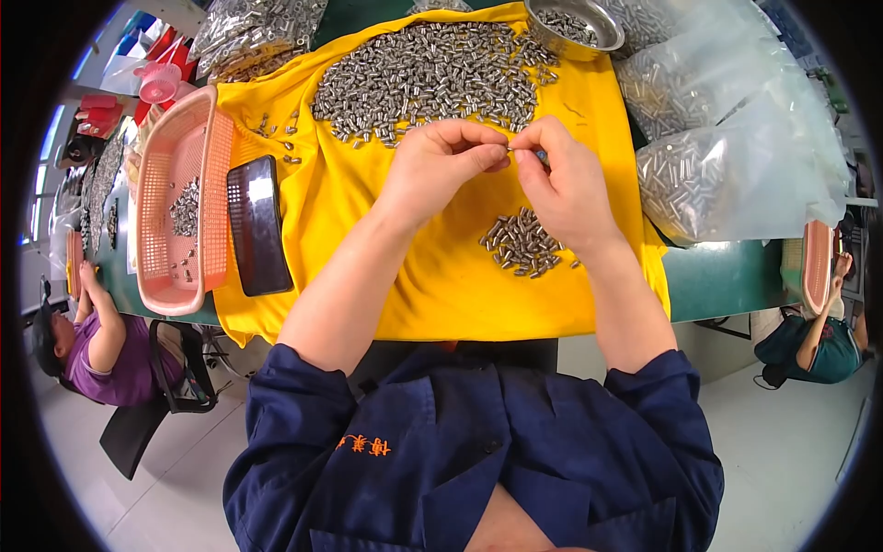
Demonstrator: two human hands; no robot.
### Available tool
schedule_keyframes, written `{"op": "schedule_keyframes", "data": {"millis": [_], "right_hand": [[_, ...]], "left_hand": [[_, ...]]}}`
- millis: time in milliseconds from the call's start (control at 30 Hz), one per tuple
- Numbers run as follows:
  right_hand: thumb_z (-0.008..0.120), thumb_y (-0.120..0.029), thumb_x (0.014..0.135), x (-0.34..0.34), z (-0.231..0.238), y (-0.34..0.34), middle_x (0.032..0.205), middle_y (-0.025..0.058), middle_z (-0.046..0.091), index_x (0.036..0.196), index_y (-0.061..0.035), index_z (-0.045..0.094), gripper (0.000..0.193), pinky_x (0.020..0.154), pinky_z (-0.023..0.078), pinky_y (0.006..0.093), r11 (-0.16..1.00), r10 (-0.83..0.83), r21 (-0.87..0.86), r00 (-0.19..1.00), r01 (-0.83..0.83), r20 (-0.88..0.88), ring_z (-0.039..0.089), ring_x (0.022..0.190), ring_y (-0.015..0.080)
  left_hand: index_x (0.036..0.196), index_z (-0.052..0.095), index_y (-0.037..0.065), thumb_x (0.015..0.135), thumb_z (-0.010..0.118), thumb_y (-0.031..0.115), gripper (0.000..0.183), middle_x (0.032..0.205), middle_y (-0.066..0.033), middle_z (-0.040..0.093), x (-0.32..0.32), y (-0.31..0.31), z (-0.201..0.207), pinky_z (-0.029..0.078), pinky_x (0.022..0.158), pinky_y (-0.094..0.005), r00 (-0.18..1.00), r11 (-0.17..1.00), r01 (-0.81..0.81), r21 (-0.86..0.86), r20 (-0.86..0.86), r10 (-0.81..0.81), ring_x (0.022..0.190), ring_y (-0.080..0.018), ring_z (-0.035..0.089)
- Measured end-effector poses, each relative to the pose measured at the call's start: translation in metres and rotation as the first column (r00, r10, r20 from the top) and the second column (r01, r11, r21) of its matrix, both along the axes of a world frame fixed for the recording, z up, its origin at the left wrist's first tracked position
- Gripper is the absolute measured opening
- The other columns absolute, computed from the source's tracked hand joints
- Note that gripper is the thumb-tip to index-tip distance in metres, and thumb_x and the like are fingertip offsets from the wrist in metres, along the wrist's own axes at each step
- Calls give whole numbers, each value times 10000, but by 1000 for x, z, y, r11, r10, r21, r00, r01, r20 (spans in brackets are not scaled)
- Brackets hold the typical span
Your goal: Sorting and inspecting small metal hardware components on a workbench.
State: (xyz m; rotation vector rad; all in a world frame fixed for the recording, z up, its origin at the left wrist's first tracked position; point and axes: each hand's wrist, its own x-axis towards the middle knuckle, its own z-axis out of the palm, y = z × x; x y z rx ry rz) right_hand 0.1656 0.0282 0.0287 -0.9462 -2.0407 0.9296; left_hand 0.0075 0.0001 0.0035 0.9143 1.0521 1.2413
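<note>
My left hand (441, 166) and my right hand (563, 179) meet above the yellow cloth (405, 308). Both are closed in a pinch, fingertips nearly touching around something tiny, too small to make out. A bit of blue (543, 157) shows by my right fingers; its kind is unclear. Beyond the hands spreads a large pile of short metal cylinders (428, 78). Nearer me, beside my right wrist, sits a smaller heap of the same cylinders (521, 242), partly overlapped by the hand.
Left stand a pink basket (147, 198) holding some metal parts and a black, glossy rectangular object (260, 230). A metal bowl (593, 52) of parts is at the back right. Bags of cylinders (685, 179) line the right. Co-workers sit at left (110, 354) and right (819, 345).
</note>
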Motion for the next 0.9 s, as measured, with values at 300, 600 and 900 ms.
{"op": "schedule_keyframes", "data": {"millis": [300,600,900], "right_hand": [[526,-52,812,16,-3,16,716,57,551,864,-22,527,60,563,407,233,980,-191,-83,967,179,-167,505,616,110],[522,-52,829,14,-7,29,698,-25,510,880,-30,534,58,528,360,185,956,-215,-267,917,126,-337,416,605,30],[518,-49,806,7,-7,21,723,91,542,826,-27,529,32,601,419,270,992,-122,-10,951,124,-285,515,646,152]], "left_hand": [[898,630,24,742,626,73,163,805,-19,638,1,-9,-1,465,684,-213,899,980,199,0,-398,-182,727,-83,578],[924,622,59,751,584,56,177,893,-93,607,-5,17,15,466,731,-303,425,866,220,450,-843,330,824,-251,588],[755,636,122,708,581,110,73,830,-78,565,-11,46,-14,459,664,-356,123,861,364,357,-934,335,780,-257,564]]}}
